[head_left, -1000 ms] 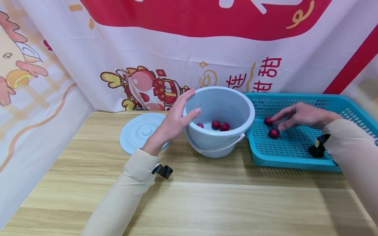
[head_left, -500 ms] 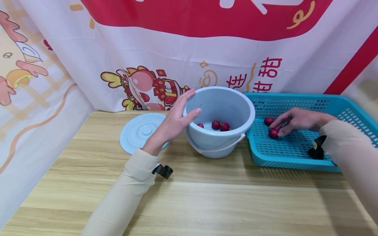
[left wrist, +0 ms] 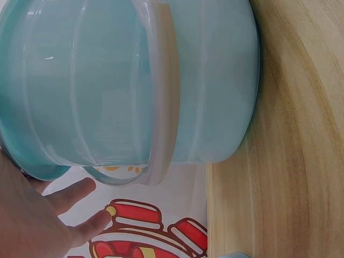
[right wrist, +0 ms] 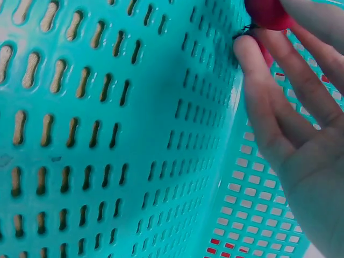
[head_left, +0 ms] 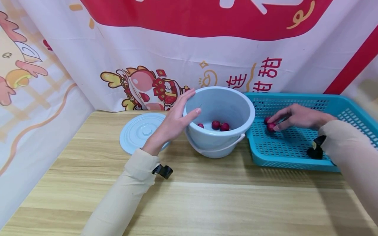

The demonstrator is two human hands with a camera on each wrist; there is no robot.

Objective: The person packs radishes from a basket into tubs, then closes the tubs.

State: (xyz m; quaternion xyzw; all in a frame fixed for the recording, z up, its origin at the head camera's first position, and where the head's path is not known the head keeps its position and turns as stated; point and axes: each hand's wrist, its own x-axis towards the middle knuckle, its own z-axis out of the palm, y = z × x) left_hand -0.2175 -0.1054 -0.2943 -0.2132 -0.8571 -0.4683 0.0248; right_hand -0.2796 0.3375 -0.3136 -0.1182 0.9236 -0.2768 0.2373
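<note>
A pale blue bucket (head_left: 220, 108) stands upright on the table with several round dark red balls, like plums or radishes, such as this ball (head_left: 224, 127), on its bottom. My left hand (head_left: 175, 119) rests on the bucket's left rim, thumb over the edge; the left wrist view shows straight, spread fingers (left wrist: 72, 196) beside it. Inside the teal basket (head_left: 283, 162), my right hand (head_left: 299, 116) pinches one red ball (head_left: 271, 127) between thumb and fingers. A second red ball (head_left: 267, 120) lies just behind, partly hidden. In the right wrist view the pinched ball (right wrist: 269, 12) is cut off by the edge.
A pale blue lid (head_left: 141, 131) lies on the wooden table (head_left: 206, 203) left of the bucket, partly under the left forearm. The bucket's handle (head_left: 218, 150) hangs down in front. A printed cloth (head_left: 165, 49) hangs behind. The basket stands close to the bucket's right side.
My right hand has come from the farther red ball to the nearer one, taken it between its fingers and shifted it slightly back and left. The left hand and bucket have stayed still.
</note>
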